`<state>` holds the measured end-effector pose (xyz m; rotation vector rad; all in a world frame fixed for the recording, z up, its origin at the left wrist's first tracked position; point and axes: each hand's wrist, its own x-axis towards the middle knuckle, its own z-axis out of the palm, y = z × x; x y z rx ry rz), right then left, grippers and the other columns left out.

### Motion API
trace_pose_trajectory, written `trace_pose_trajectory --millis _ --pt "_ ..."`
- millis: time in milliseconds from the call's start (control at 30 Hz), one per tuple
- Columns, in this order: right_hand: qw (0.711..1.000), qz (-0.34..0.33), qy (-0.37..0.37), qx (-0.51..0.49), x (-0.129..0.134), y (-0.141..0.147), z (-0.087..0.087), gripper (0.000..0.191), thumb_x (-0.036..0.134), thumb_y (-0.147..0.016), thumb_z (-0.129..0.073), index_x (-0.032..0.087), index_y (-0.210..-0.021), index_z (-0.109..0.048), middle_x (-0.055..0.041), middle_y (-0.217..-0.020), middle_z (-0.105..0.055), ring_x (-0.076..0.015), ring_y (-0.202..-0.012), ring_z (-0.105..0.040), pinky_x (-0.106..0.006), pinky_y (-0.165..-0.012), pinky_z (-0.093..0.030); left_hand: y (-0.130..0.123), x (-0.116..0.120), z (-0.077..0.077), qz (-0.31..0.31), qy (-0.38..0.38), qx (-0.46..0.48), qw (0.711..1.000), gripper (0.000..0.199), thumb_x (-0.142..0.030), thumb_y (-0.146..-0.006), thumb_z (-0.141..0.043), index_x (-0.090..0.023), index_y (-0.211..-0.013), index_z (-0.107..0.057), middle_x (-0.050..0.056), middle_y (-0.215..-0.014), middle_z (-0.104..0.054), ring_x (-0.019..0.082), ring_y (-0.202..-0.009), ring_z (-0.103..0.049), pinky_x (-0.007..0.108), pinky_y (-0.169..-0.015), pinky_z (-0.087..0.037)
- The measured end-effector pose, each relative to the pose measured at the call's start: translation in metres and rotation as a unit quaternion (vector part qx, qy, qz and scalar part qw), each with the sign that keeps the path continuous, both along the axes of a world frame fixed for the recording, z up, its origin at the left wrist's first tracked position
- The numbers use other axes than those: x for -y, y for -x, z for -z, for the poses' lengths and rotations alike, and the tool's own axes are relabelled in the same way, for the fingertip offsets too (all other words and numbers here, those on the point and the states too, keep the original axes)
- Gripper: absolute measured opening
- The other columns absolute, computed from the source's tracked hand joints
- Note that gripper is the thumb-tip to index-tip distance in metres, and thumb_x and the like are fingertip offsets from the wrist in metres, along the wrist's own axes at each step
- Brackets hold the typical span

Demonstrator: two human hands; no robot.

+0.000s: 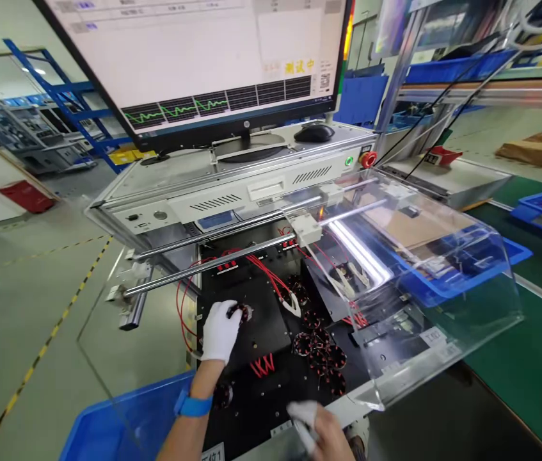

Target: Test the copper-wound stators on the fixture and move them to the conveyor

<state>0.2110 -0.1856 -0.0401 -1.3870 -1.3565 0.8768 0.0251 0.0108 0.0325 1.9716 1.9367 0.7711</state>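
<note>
Dark coil [242, 312], within gloved left fingers [224, 308], over black panel [263, 326]

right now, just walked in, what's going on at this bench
A person's gloved left hand touches a small round part on a black plate. The right hand is blurred near the front edge, so its grip is unclear. A pile of similar parts lies right of the plate, and the monitor above shows green traces.

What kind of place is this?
Likely a factory test station: a waveform monitor, a red mushroom button on the machine's front panel, and clustered coil-like parts on its black bed.
</note>
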Motion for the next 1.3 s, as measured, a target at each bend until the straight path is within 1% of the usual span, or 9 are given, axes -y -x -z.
trace_pose_trajectory --millis 67,133,200,300,433,567,733,900,1300 --pt "0.997 0.0 -0.043 0.059 -0.054 0.015 0.001 0.027 0.033 -0.085 -0.043 0.026 -0.099 -0.065 -0.0049 -0.096 -0.066 -0.0201 -0.094 -0.06 -0.034 -0.085 -0.048 -0.001 -0.008 0.011 0.009 0.02 0.023 0.999 0.022 -0.031 -0.074 -0.053 -0.019 -0.088 -0.062 0.005 -0.087 -0.059 0.019 -0.083 -0.057 0.033 -0.079 -0.046" --pt "0.985 0.096 -0.031 0.14 -0.113 0.019 -0.002 0.036 0.03 -0.087 -0.036 0.016 -0.111 -0.059 -0.0129 -0.114 -0.057 -0.0239 -0.111 -0.049 -0.04 -0.097 -0.038 0.0 -0.005 0.021 0.01 0.04 0.081 0.996 0.026 -0.035 -0.074 -0.053 -0.017 -0.091 -0.063 0.005 -0.085 -0.06 0.018 -0.079 -0.058 0.033 -0.076 -0.048" --pt "0.964 0.134 0.035 0.227 -0.164 0.015 -0.003 0.042 0.034 -0.086 -0.037 0.007 -0.111 -0.058 -0.0207 -0.125 -0.047 -0.0305 -0.12 -0.038 -0.045 -0.1 -0.03 0.008 0.005 0.027 -0.005 0.075 0.166 0.983 0.034 -0.041 -0.078 -0.048 -0.017 -0.098 -0.061 0.005 -0.084 -0.061 0.017 -0.069 -0.059 0.032 -0.068 -0.05" --pt "0.941 0.083 0.154 0.291 -0.208 0.003 0.001 0.046 0.041 -0.086 -0.038 0.007 -0.101 -0.064 -0.0224 -0.129 -0.041 -0.0361 -0.122 -0.032 -0.049 -0.097 -0.029 0.03 0.022 0.028 -0.034 0.043 0.201 0.978 0.037 -0.041 -0.084 -0.04 -0.019 -0.107 -0.058 0.006 -0.091 -0.063 0.017 -0.07 -0.061 0.033 -0.068 -0.052" --pt "0.945 0.019 0.151 0.288 -0.211 -0.008 0.004 0.042 0.049 -0.081 -0.044 0.012 -0.085 -0.065 -0.0157 -0.112 -0.055 -0.0294 -0.108 -0.046 -0.038 -0.085 -0.038 0.048 0.027 0.036 0.128 -0.127 0.016 0.984 0.03 -0.019 -0.081 -0.048 -0.028 -0.107 -0.06 0.003 -0.121 -0.054 0.022 -0.116 -0.046 0.042 -0.1 -0.038" --pt "0.962 0.005 0.101 0.252 -0.201 -0.006 -0.015 0.022 0.033 -0.069 -0.06 0.014 -0.08 -0.061 -0.0034 -0.073 -0.059 -0.0154 -0.067 -0.054 -0.026 -0.064 -0.04 0.044 0.015 0.05 0.265 -0.232 -0.053 0.934 0.018 -0.018 -0.078 -0.057 -0.028 -0.088 -0.068 0.002 -0.104 -0.064 0.022 -0.108 -0.052 0.046 -0.095 -0.043" --pt "0.991 0.02 0.124 0.045 -0.205 0.015 -0.048 0.067 0.025 -0.06 -0.068 0.019 -0.122 -0.043 0.0014 -0.079 -0.06 -0.0124 -0.068 -0.055 -0.025 -0.07 -0.042 0.036 0.011 0.045 0.29 -0.267 -0.05 0.918 0.013 -0.022 -0.078 -0.058 -0.028 -0.083 -0.068 0.0 -0.087 -0.068 0.018 -0.092 -0.058 0.04 -0.088 -0.048" --pt "0.968 -0.03 0.201 -0.149 -0.212 0.043 -0.049 0.042 0.031 -0.056 -0.07 0.017 -0.093 -0.054 0.0008 -0.072 -0.058 -0.0115 -0.063 -0.052 -0.023 -0.063 -0.043 0.021 0.018 0.038 0.285 -0.235 -0.073 0.926 0.012 -0.024 -0.078 -0.058 -0.026 -0.082 -0.068 0.001 -0.079 -0.067 0.018 -0.081 -0.057 0.033 -0.071 -0.048" --pt "0.962 0.113 0.155 -0.196 -0.213 0.055 -0.034 0.035 0.029 -0.053 -0.072 0.017 -0.079 -0.053 0.0063 -0.059 -0.051 -0.0068 -0.051 -0.045 -0.018 -0.05 -0.038 0.012 0.023 0.04 0.262 -0.192 -0.063 0.944 0.012 -0.021 -0.076 -0.06 -0.027 -0.083 -0.068 0.001 -0.08 -0.066 0.018 -0.082 -0.055 0.031 -0.071 -0.043"
